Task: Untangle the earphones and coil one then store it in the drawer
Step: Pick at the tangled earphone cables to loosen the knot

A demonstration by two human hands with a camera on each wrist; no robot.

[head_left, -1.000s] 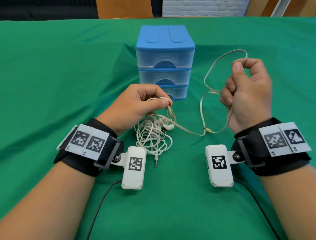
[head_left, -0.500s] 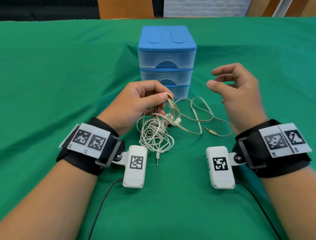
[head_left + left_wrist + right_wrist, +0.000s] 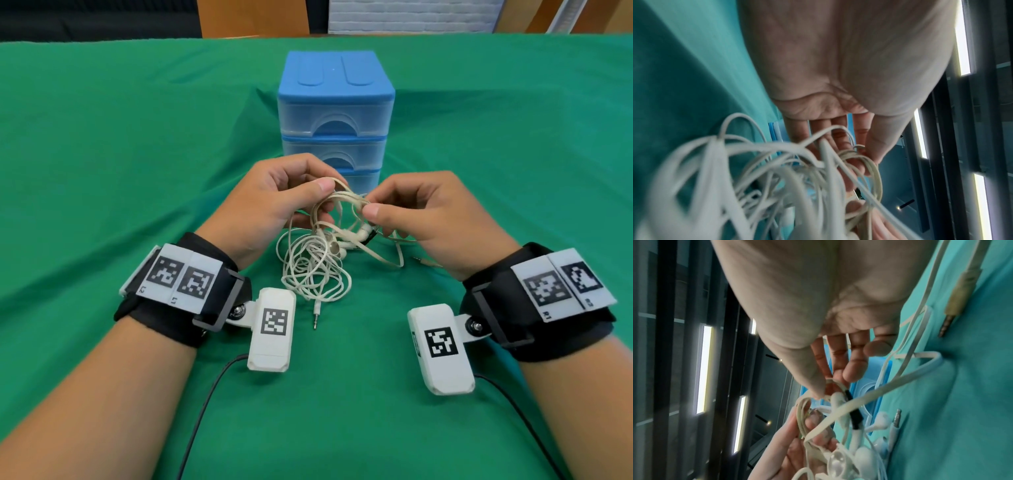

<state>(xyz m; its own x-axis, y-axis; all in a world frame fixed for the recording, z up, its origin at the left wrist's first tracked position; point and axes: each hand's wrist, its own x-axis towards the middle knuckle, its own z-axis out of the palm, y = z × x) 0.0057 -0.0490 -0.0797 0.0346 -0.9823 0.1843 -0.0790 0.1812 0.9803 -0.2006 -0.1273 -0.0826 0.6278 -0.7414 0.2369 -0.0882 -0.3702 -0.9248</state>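
Note:
A tangle of white and cream earphone cords (image 3: 313, 265) hangs over the green cloth in front of a blue drawer unit (image 3: 335, 113) whose three clear drawers are closed. My left hand (image 3: 274, 202) pinches a bunch of cream cord loops (image 3: 863, 162) between thumb and fingers. My right hand (image 3: 421, 212) pinches the same cords (image 3: 830, 391) just to the right, thumb against forefinger. Earbuds (image 3: 346, 240) dangle below the two hands. One jack plug (image 3: 315, 317) hangs down near the cloth. A second plug (image 3: 423, 260) lies by my right wrist.
The green cloth (image 3: 102, 154) covers the whole table. Black cables (image 3: 205, 404) run from the wrist cameras toward me. Wooden furniture and a white brick wall stand past the table's far edge.
My right hand let go of the long cream cord, which dropped to the cloth, then came down and left to pinch the tangle beside my left hand. The left hand rose slightly.

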